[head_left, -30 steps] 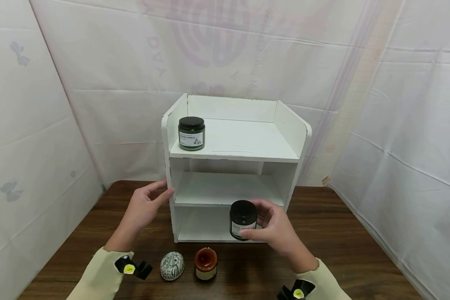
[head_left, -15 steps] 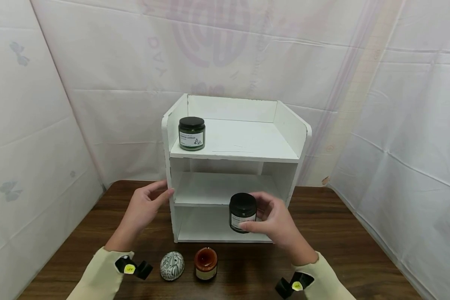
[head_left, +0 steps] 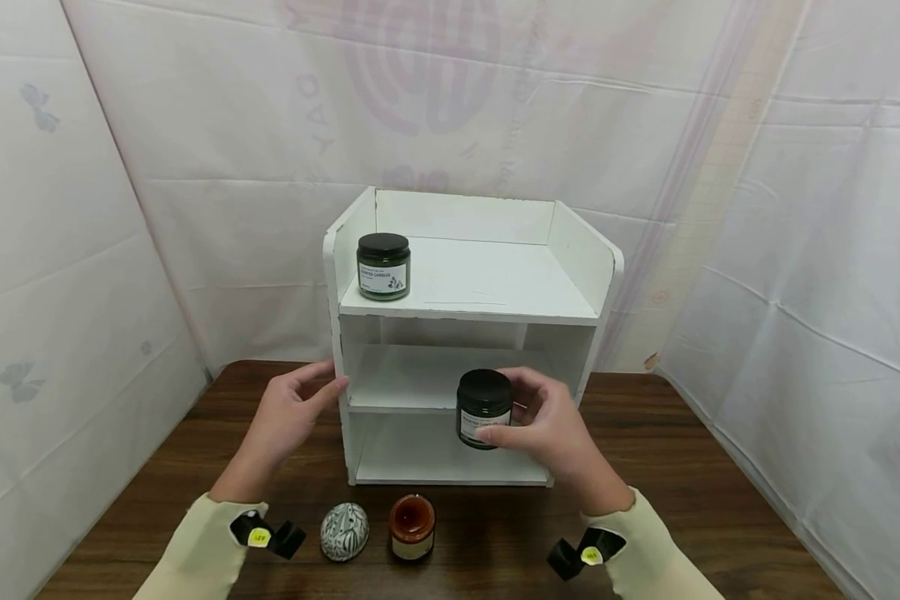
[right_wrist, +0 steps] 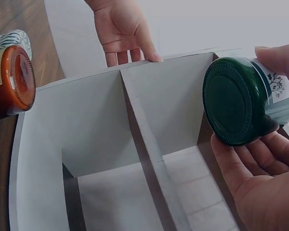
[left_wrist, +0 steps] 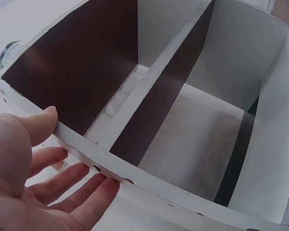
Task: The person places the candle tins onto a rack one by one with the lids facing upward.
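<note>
My right hand [head_left: 551, 425] grips a dark green scented-candle jar [head_left: 483, 392] with a black lid and white label. The jar is upright in front of the white shelf unit [head_left: 495, 279], overlapping its middle board in the head view. In the right wrist view, its ridged green base [right_wrist: 229, 103] faces the camera, with thumb on one side and fingers on the other. My left hand [head_left: 288, 417] rests at the unit's left side panel. The left wrist view shows its thumb [left_wrist: 43, 126] at the front edge and extended fingers along the outer face.
A matching candle jar [head_left: 384, 279] stands on the top board at the left. On the brown wooden table [head_left: 660, 467], before the unit, are a black-and-white patterned rounded object [head_left: 344, 532] and an amber jar [head_left: 412, 527]. White sheeting [head_left: 255, 167] surrounds the table.
My right hand has raised the candle jar, moving it slightly left, from before the lowest compartment to about the middle board's height. The left hand has stayed at the side panel.
</note>
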`<action>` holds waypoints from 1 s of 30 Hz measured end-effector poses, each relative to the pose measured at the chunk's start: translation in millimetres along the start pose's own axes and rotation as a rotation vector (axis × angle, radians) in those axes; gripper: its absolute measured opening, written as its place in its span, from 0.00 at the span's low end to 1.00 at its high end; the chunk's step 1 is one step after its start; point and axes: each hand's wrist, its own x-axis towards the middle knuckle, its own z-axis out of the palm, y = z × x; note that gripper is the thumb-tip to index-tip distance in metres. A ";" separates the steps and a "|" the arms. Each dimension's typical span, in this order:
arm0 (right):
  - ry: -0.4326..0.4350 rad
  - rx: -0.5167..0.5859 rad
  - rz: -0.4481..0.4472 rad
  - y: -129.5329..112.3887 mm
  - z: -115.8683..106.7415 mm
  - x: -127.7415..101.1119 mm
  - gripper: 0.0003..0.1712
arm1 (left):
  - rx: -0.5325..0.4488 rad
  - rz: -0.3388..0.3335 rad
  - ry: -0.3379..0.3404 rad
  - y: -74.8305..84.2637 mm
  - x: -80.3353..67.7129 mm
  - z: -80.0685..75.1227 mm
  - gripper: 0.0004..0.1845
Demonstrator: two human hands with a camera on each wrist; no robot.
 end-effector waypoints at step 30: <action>-0.018 -0.065 -0.017 -32.3 6.4 21.2 0.36 | 0.003 -0.001 0.000 0.7 -0.5 -0.6 0.35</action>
